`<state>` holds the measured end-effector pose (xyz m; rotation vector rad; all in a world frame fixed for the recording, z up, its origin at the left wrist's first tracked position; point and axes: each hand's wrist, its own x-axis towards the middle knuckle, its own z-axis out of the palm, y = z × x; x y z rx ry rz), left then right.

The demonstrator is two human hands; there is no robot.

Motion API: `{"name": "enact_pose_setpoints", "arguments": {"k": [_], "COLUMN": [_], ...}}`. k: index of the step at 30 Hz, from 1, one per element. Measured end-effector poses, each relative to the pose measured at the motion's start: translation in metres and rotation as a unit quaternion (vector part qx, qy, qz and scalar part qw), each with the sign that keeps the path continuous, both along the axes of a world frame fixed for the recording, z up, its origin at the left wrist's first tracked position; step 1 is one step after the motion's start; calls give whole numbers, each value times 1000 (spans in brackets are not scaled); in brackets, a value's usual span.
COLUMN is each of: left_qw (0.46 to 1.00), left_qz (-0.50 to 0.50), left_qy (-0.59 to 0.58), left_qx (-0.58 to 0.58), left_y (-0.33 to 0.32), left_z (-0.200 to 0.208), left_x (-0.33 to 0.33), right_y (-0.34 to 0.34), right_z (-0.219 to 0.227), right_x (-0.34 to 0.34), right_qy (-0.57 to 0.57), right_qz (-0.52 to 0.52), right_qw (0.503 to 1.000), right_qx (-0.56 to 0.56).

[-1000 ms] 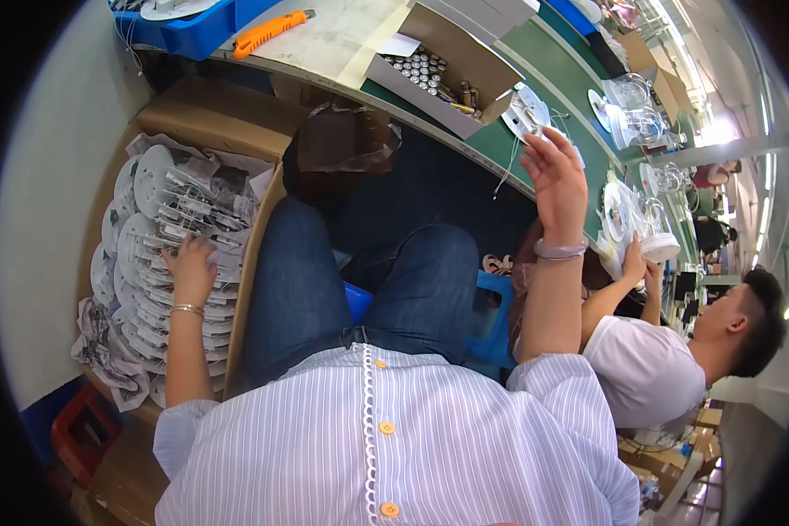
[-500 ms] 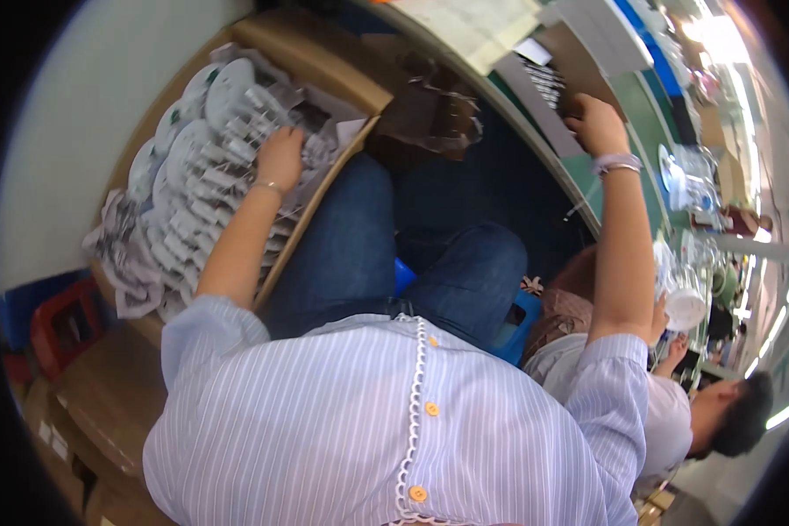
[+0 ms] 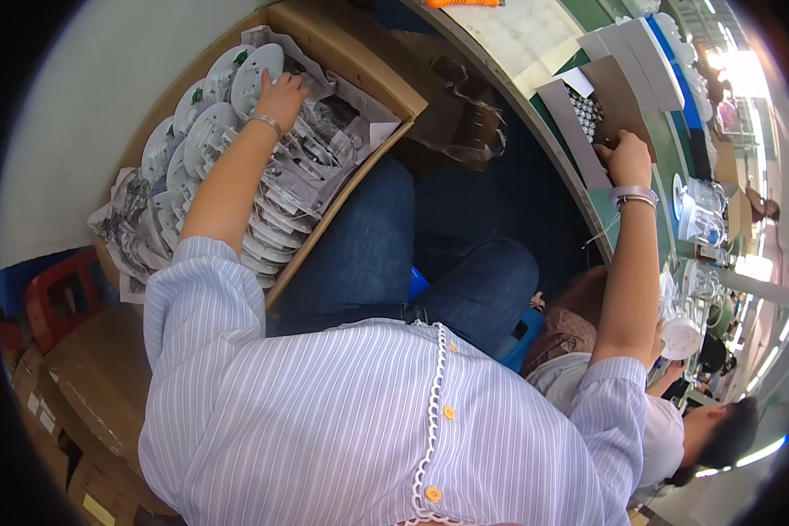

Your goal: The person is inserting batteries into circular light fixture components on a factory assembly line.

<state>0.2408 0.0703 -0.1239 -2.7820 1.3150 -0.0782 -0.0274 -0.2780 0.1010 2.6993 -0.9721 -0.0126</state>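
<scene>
My left hand [image 3: 280,101] is over the top of a cardboard box on my left, fingers spread. It lies against a white round disc-shaped part [image 3: 256,63] at the far end of the rows. Several similar white discs [image 3: 206,131] with small fittings stand packed on edge, with crumpled printed paper around them. My right hand [image 3: 629,162] reaches to a small open carton [image 3: 570,127] on the green bench. Its fingers are curled together at the carton's near side, and whatever they hold is hidden. Small shiny metal pieces [image 3: 585,112] lie inside that carton.
The big cardboard box's edge [image 3: 346,193] runs beside my left leg. An orange-handled tool [image 3: 465,3] lies at the bench's far end. Clear plastic parts [image 3: 703,210] stand on the bench at right. A co-worker [image 3: 675,430] sits to my right. A red crate [image 3: 61,294] stands at left.
My left hand has moved farther up the box and spread its fingers over the far discs. My right hand stays at the small carton, its fingers now lower against it. The whole view has shifted slightly.
</scene>
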Motion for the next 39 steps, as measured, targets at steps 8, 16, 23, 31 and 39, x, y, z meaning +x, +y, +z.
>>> {"name": "enact_pose_setpoints", "arguments": {"k": [8,16,23,31,39], "left_qw": [984,986,991,842,526], "left_qz": [-46,-45,-116,-29,185], "left_qy": [154,148,51,195,462], "left_qx": [79,65,-51,-502,-690], "left_y": [-7,-2,2,23,17], "left_z": [-1,5,24,120,113], "left_x": [37,43,46,13,-97], "right_y": [-8,0,-9,-11,-12], "right_z": [7,-4,-15,-17,-9], "right_x": [3,4,1,-9,2], "right_qy": [56,28,-21,-71,-149], "right_qz": [-42,-55,-34,-9,109], "right_qw": [994,998,999,997,973], "right_qx": [85,30,8,23,141]}}
